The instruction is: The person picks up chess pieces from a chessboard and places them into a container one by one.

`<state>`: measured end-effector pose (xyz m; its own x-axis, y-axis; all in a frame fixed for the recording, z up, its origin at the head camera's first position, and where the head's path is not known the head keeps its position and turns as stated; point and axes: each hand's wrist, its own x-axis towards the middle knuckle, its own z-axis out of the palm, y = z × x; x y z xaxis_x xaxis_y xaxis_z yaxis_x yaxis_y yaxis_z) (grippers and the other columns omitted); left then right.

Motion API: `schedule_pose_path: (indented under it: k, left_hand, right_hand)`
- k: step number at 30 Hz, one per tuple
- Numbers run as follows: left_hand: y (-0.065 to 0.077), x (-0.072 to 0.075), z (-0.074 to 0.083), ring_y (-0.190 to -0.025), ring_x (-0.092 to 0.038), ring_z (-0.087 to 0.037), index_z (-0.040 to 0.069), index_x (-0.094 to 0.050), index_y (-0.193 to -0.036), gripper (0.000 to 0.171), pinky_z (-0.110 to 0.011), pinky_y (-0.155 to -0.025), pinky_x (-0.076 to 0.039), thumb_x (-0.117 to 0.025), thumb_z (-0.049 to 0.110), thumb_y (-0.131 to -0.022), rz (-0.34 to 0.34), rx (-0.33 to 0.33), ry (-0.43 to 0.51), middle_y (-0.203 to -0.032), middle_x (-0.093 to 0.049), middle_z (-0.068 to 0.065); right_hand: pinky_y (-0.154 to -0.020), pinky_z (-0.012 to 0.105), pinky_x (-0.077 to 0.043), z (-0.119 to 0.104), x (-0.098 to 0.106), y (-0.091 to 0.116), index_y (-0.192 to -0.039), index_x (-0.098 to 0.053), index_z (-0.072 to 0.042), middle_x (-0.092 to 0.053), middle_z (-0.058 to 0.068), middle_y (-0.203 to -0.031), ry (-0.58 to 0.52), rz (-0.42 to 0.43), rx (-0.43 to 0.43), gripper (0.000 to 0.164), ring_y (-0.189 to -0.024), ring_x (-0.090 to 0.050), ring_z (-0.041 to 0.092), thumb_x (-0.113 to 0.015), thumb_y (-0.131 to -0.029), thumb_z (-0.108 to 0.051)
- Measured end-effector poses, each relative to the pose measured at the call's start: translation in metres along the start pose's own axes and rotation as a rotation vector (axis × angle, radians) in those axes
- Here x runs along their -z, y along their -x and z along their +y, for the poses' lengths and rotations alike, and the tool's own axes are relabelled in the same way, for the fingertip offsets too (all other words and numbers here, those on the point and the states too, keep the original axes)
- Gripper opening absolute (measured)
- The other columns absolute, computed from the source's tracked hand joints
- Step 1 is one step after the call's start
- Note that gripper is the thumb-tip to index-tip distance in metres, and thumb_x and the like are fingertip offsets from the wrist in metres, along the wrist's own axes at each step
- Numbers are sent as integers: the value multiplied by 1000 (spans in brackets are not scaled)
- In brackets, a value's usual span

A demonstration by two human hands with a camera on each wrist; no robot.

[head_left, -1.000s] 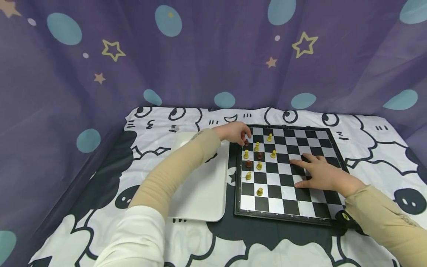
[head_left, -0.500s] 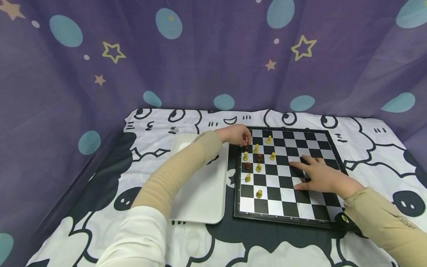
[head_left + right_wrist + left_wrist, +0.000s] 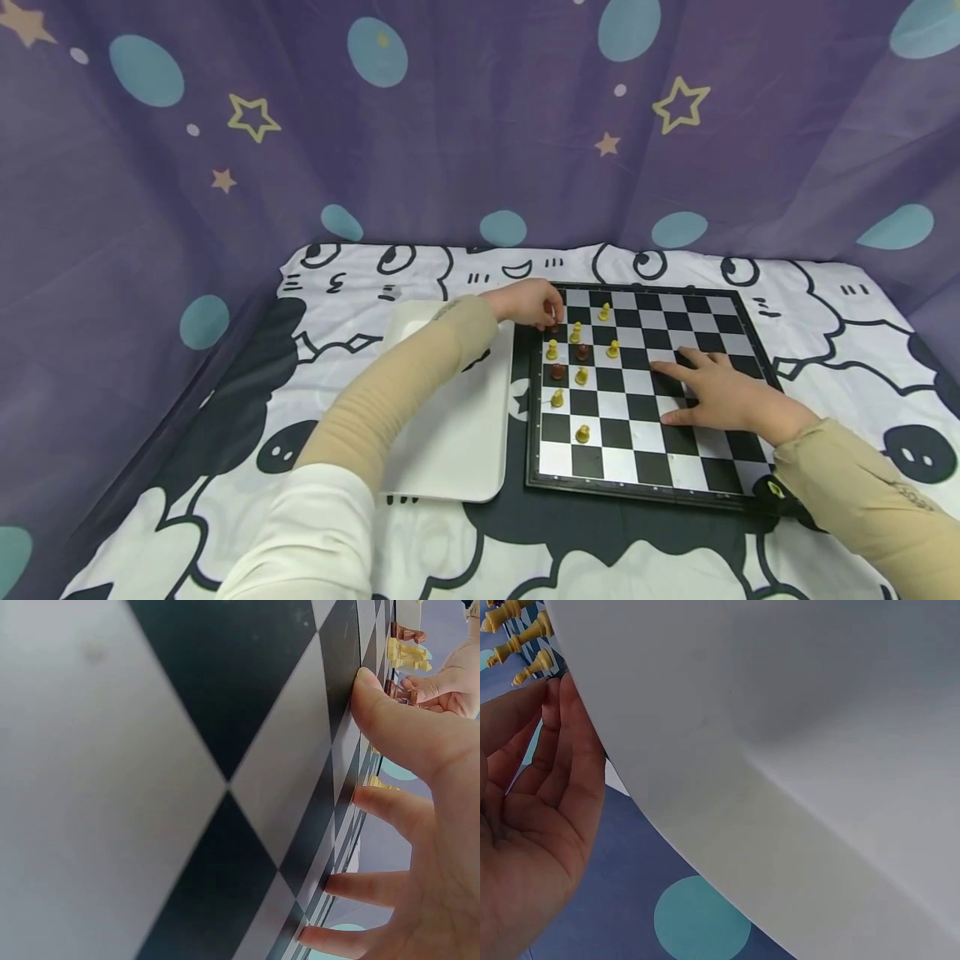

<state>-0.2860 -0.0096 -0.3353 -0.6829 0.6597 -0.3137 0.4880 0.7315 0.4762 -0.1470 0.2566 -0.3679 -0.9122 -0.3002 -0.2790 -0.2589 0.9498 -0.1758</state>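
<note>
My left hand (image 3: 528,302) is at the far left corner of the chessboard (image 3: 648,433), its thumb and fingers pinching a small brown chess piece (image 3: 555,327). In the left wrist view the fingertips meet beside several yellow chess pieces (image 3: 532,669); the held piece is hidden there. Two more brown pieces (image 3: 582,352) stand among upright yellow ones (image 3: 582,376) on the board's left side. My right hand (image 3: 720,392) rests on the right half of the board with its fingers spread, holding nothing, as the right wrist view (image 3: 420,847) also shows.
Left of the board lies a white tray (image 3: 450,433), under my left forearm. A cartoon-print cloth (image 3: 420,550) covers the table. Behind it hangs a purple curtain (image 3: 480,150) with stars and blue spots.
The left fingers have drawn in slightly around the brown piece, which stays at nearly the same spot. The right hand stays still, and the head view has shifted a little.
</note>
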Motion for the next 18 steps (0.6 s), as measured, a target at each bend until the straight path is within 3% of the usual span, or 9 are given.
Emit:
schedule_pose_path:
  k: [12,18]
  left_hand:
    - [0,-1,-2,-77,-62,-17,3,-68,-101,15,-22,-68,-47,-56,2,-92,11,-13,10,-88,-64,-7]
    - [2,7,-3,-79,-60,-16,4,-67,-104,16,-23,-71,-46,-54,5,-95,49,-32,27,-90,-66,-7]
  right_hand:
    - [-87,74,-34,0,0,0,-140,-46,-16,-28,36,-143,6,-5,-5,91,-123,-27,63,-66,-69,-69]
    - [-87,74,-33,1,0,1,-140,-45,-15,-28,36,-143,3,-4,6,91,-123,-27,63,-64,-70,-70]
